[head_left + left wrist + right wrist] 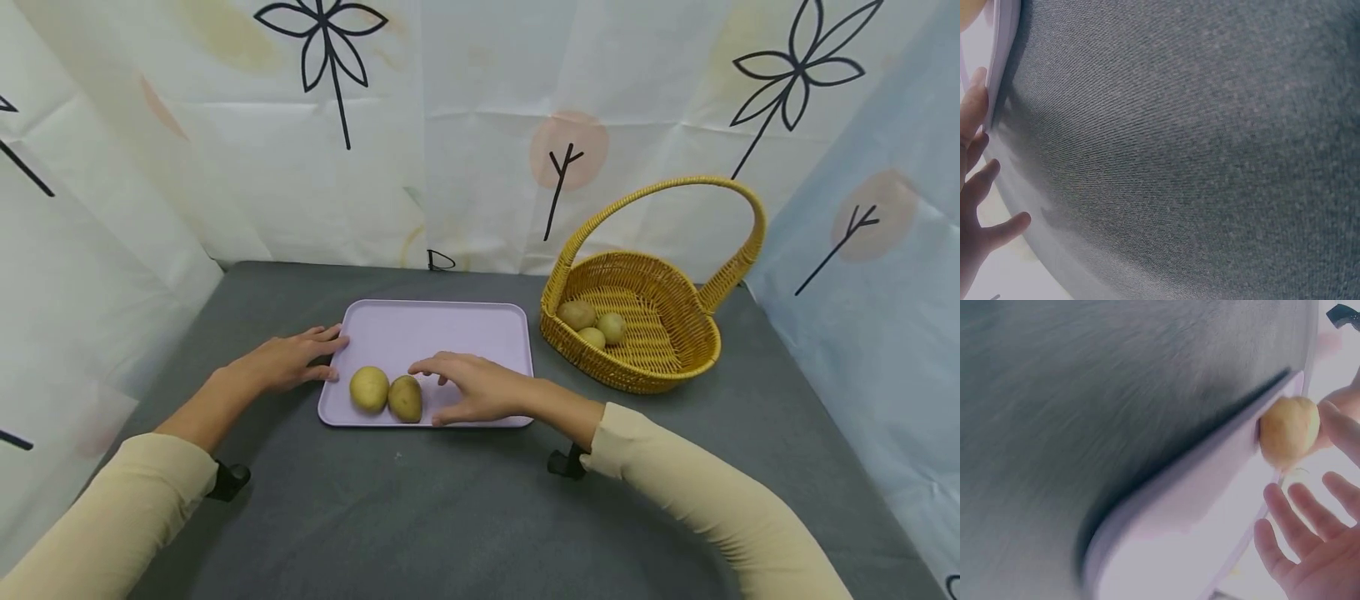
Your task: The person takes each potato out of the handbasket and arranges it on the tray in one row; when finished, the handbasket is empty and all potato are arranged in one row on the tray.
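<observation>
Two potatoes lie side by side near the front left of a pale purple tray (442, 321): a rounder left potato (369, 389) and a right potato (406, 398). My left hand (300, 358) is at the tray's left edge, fingers spread, the fingertips touching the rim. Over the tray, just right of the right potato, my right hand (480, 387) hovers with fingers apart and nothing between them. The right wrist view shows a potato (1288, 431) beyond those loose fingers (1291, 519), a small gap between them.
A yellow woven basket (667, 333) with a tall handle stands right of the tray. Inside, at its left, sit a larger potato (577, 314) and two smaller ones. A dark grey cloth (420, 517) covers the table; patterned curtains (480, 167) hang behind and at the sides.
</observation>
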`<state>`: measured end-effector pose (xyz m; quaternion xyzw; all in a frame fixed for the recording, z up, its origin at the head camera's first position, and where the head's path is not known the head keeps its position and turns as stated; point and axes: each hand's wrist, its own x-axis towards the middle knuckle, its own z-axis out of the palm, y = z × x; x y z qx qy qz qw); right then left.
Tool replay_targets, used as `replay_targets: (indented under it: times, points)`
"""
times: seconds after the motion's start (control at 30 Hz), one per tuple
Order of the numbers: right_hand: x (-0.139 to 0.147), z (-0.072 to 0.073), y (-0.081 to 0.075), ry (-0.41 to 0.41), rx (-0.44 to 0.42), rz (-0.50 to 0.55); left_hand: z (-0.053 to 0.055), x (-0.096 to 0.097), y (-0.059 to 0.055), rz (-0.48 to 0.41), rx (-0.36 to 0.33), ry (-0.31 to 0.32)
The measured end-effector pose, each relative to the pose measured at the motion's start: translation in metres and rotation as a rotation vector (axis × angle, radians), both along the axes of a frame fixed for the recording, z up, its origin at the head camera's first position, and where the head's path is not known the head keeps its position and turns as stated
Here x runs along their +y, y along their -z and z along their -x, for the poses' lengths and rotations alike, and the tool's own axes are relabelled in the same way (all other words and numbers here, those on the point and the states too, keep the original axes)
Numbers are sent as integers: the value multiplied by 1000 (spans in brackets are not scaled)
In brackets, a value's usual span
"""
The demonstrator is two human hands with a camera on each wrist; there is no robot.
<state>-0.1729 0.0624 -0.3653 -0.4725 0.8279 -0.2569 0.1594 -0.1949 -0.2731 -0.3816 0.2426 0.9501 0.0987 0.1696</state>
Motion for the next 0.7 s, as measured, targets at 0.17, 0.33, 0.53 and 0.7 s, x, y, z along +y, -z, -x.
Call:
replay_targets:
  times: [0.17,0.33,0.53,0.7]
  points:
    - [41,3,-16,5,7,-6,0,1,-2,3,11,8]
    - [84,11,-33,82,84,-26,-1,0,-1,5,23,18]
    - [130,19,-60,221,111,-101,-2,-1,0,-2,44,32]
    - [161,31,-69,302,76,-117,-1,-1,0,-2,56,39]
